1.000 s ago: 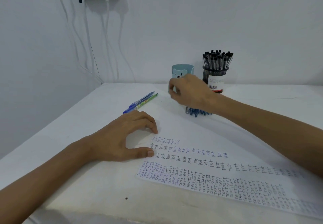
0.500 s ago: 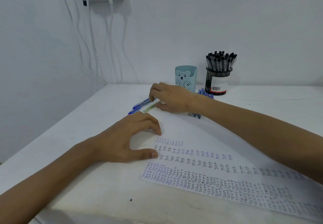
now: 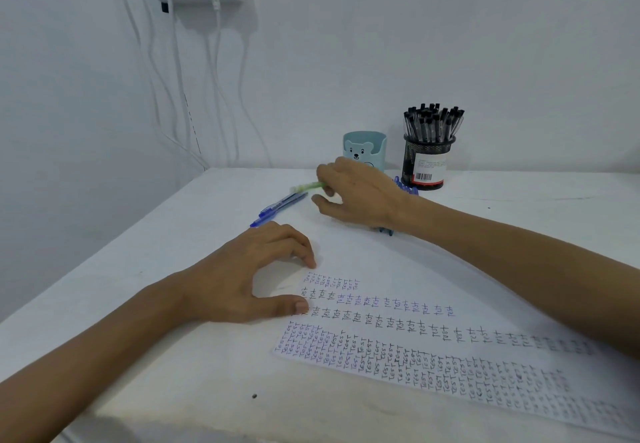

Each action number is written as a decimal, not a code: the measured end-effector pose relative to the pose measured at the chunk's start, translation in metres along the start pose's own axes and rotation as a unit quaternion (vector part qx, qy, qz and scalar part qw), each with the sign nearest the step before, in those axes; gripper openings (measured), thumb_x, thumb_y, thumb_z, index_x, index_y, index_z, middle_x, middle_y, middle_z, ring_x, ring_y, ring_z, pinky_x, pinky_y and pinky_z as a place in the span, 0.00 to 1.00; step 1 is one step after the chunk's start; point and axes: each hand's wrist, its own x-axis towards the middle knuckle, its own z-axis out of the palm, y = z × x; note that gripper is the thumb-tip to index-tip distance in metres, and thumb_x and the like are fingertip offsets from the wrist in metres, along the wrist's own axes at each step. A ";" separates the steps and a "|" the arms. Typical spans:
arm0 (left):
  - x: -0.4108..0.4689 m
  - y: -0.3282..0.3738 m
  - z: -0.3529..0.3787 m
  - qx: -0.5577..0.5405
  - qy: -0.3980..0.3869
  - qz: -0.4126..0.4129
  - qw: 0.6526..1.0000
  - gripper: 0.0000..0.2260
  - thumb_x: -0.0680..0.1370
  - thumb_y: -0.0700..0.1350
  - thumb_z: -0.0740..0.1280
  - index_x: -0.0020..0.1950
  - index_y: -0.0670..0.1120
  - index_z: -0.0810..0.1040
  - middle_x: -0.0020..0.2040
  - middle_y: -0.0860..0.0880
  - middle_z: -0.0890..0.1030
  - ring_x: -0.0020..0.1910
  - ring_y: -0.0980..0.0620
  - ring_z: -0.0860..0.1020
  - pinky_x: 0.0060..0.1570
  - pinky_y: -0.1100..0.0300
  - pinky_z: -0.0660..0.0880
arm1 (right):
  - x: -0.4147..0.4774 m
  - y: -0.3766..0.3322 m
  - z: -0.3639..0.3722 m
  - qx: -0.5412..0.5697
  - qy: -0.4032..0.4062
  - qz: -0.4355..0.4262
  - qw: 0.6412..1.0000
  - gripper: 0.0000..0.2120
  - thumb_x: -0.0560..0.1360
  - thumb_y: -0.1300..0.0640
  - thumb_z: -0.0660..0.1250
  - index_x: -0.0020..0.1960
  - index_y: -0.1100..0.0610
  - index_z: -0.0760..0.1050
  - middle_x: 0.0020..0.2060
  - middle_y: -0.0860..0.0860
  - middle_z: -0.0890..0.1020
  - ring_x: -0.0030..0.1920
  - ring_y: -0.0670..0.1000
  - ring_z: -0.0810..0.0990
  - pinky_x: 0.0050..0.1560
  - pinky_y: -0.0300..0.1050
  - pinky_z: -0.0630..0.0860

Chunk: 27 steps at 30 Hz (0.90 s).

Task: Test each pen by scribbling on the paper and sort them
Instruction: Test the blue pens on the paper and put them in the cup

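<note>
My right hand [image 3: 360, 193] pinches a green pen [image 3: 307, 186] and holds it just above the white table, in front of the blue bear cup [image 3: 364, 149]. Two blue pens [image 3: 278, 208] lie side by side on the table to its left. My left hand [image 3: 249, 276] rests on the left end of the paper [image 3: 408, 325], fingertips and thumb pressing it down. The paper carries rows of handwritten "test" words. A bunch of blue pens [image 3: 403, 188] lies behind my right wrist, mostly hidden.
A black mesh holder [image 3: 427, 162] full of black-capped pens stands at the back right by the wall. White cables [image 3: 214, 96] hang from a wall socket at the back left. The table's left edge runs diagonally beside my left forearm.
My right hand went left from the blue pen bunch to the pens on the table, took the green pen and lifted it. My left hand stayed on the paper.
</note>
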 end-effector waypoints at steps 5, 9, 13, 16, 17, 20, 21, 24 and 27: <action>0.000 0.000 0.000 -0.001 -0.001 0.000 1.000 0.19 0.77 0.60 0.73 0.64 0.54 0.77 0.64 0.59 0.76 0.66 0.52 0.76 0.65 0.58 0.70 | -0.012 -0.007 -0.016 0.114 0.125 0.083 0.982 0.20 0.85 0.50 0.59 0.37 0.59 0.73 0.37 0.50 0.73 0.39 0.53 0.71 0.44 0.45 0.68; 0.000 0.000 0.000 -0.003 -0.001 0.000 1.000 0.19 0.77 0.60 0.73 0.64 0.54 0.78 0.64 0.59 0.76 0.66 0.52 0.75 0.66 0.61 0.69 | -0.029 -0.020 -0.030 0.086 0.065 0.140 0.984 0.28 0.85 0.41 0.51 0.44 0.61 0.76 0.38 0.51 0.78 0.40 0.53 0.74 0.43 0.47 0.73; 0.000 0.000 0.000 -0.003 -0.001 -0.001 1.000 0.19 0.77 0.60 0.73 0.64 0.54 0.77 0.64 0.59 0.76 0.66 0.53 0.75 0.66 0.63 0.68 | -0.052 -0.027 -0.034 0.217 0.021 0.195 0.956 0.20 0.85 0.44 0.58 0.50 0.57 0.82 0.39 0.49 0.84 0.39 0.48 0.81 0.40 0.45 0.79; -0.001 0.001 0.000 -0.005 -0.002 -0.003 1.000 0.19 0.77 0.60 0.73 0.64 0.55 0.77 0.64 0.60 0.76 0.66 0.53 0.75 0.66 0.62 0.69 | -0.068 -0.038 -0.037 0.303 0.015 0.201 0.932 0.06 0.82 0.57 0.67 0.55 0.56 0.81 0.40 0.48 0.84 0.38 0.46 0.81 0.41 0.37 0.77; -0.001 0.001 0.000 -0.006 -0.002 -0.005 1.000 0.19 0.77 0.61 0.73 0.64 0.55 0.77 0.64 0.60 0.76 0.66 0.54 0.75 0.66 0.63 0.69 | -0.071 -0.042 -0.039 0.324 0.006 0.208 0.923 0.05 0.81 0.59 0.67 0.54 0.57 0.81 0.39 0.49 0.84 0.38 0.46 0.80 0.41 0.37 0.77; 0.000 0.001 0.000 -0.009 -0.008 -0.008 1.000 0.19 0.77 0.61 0.73 0.64 0.55 0.77 0.64 0.60 0.76 0.67 0.54 0.74 0.67 0.62 0.68 | -0.076 -0.051 -0.048 0.427 -0.030 0.250 0.869 0.05 0.80 0.62 0.67 0.47 0.59 0.81 0.36 0.50 0.83 0.33 0.46 0.79 0.35 0.38 0.75; -0.001 0.001 0.000 -0.009 -0.009 -0.008 1.000 0.19 0.77 0.60 0.73 0.64 0.55 0.77 0.64 0.60 0.76 0.68 0.54 0.74 0.67 0.62 0.68 | -0.078 -0.053 -0.050 0.461 -0.044 0.262 0.847 0.06 0.80 0.62 0.67 0.45 0.60 0.80 0.34 0.52 0.82 0.31 0.47 0.77 0.32 0.39 0.73; -0.001 0.001 0.000 -0.006 -0.005 -0.009 1.000 0.19 0.77 0.61 0.72 0.64 0.55 0.77 0.64 0.60 0.76 0.67 0.53 0.74 0.66 0.61 0.69 | -0.081 -0.055 -0.057 0.519 -0.087 0.280 0.803 0.08 0.80 0.63 0.65 0.43 0.61 0.78 0.31 0.57 0.81 0.29 0.51 0.73 0.28 0.43 0.69; 0.000 0.000 0.001 -0.003 -0.003 -0.006 1.000 0.18 0.78 0.61 0.73 0.64 0.55 0.77 0.64 0.60 0.76 0.66 0.53 0.75 0.66 0.60 0.70 | -0.085 -0.052 -0.063 0.523 -0.135 0.267 0.798 0.05 0.79 0.65 0.65 0.45 0.61 0.77 0.32 0.59 0.83 0.27 0.50 0.73 0.28 0.41 0.68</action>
